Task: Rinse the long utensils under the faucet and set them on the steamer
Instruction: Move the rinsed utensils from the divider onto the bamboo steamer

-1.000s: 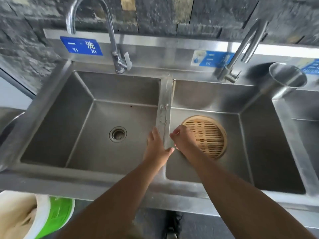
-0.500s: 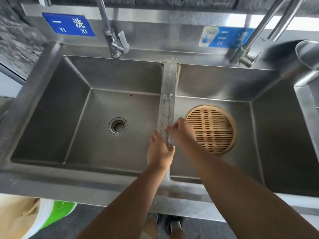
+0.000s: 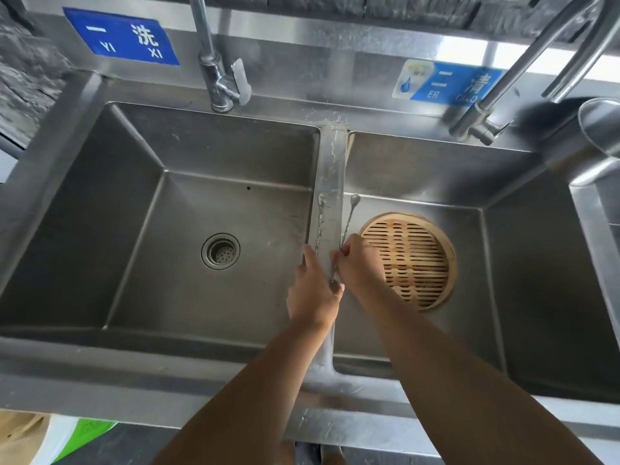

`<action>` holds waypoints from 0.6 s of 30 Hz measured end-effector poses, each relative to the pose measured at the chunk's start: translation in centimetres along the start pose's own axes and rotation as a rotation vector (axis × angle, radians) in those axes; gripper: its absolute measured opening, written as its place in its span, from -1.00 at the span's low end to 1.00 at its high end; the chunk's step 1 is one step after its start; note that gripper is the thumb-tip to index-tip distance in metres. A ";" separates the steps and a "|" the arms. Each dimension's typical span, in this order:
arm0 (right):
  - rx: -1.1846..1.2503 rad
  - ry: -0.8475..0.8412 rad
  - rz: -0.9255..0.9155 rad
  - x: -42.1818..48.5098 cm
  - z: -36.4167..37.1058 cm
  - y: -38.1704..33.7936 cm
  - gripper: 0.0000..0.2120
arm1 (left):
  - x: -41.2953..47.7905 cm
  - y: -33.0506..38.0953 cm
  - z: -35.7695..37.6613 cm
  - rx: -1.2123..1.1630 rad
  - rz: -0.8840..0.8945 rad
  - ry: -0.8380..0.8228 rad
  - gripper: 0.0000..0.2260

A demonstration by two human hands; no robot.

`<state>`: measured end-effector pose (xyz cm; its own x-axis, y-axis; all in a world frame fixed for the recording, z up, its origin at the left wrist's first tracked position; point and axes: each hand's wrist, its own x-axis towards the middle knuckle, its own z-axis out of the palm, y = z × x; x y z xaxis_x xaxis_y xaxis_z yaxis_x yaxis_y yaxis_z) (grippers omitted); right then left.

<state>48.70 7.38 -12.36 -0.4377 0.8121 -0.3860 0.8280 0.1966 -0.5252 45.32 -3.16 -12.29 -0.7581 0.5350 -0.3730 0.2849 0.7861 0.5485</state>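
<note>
Spoon (image 3: 349,219) pinched in right hand (image 3: 360,263); left hand (image 3: 313,290) grips another utensil (image 3: 320,226) on divider (image 3: 330,162)

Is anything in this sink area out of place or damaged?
Nothing looks spilled or broken. One oddity: the bamboo steamer lies flat on the floor of the right basin, not on a counter. A long twisted utensil rests on the divider, while the right hand lifts a long spoon.

A commercial kitchen washing station: labelled steel sink basins (image 3: 84,203), tall faucets (image 3: 214,78).
</note>
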 end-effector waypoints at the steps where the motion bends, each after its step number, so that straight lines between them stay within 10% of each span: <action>1: -0.004 0.008 -0.006 -0.1 0.0 0.0 -0.85 | 0.0 0.0 0.0 0.009 -0.002 0.003 -0.23; 18: 0.393 0.084 0.093 1.8 -1.2 3.6 -0.85 | -0.4 0.2 -0.2 0.068 0.009 0.013 -0.20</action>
<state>51.31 10.20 -14.09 -0.3242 0.8615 -0.3907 0.6587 -0.0909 -0.7469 45.58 -3.23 -11.90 -0.7629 0.5385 -0.3579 0.3307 0.8006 0.4997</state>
